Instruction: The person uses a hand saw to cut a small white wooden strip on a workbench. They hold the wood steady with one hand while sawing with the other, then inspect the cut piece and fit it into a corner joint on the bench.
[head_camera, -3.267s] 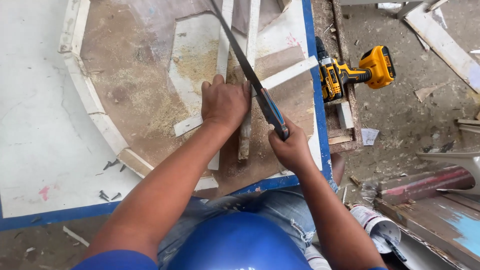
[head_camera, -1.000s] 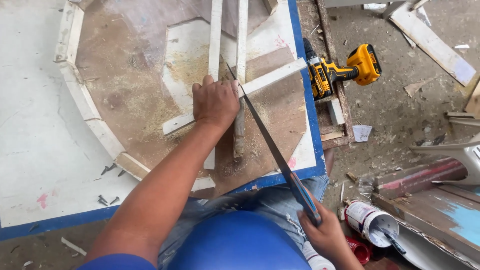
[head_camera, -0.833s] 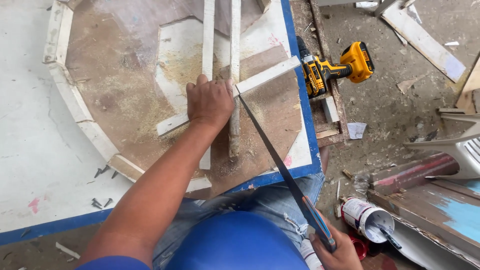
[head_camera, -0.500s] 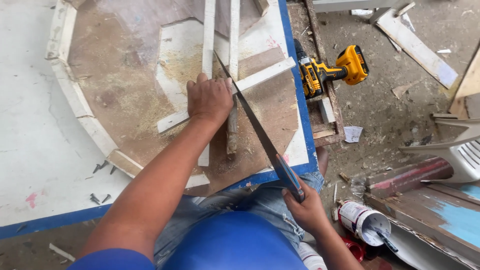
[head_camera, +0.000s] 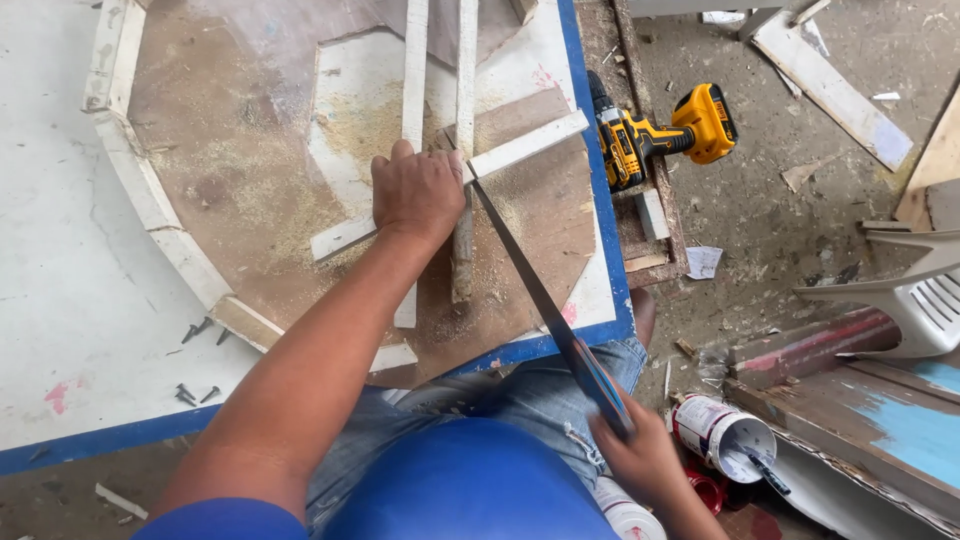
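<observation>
Sawdust covers the tabletop (head_camera: 300, 200) around the left hand (head_camera: 420, 192), whose grip presses flat on the white wooden strip (head_camera: 525, 145) that lies crosswise. The right hand (head_camera: 640, 460) holds its grip shut on the handsaw (head_camera: 530, 280), whose blade tip meets the strip just beside the left grip. Half a second ago the right hand was higher and nearer the tabletop; it has pulled back toward the body. Two long strips (head_camera: 415, 70) run lengthwise above the left grip; one yellow drill (head_camera: 660, 135) lies well right.
</observation>
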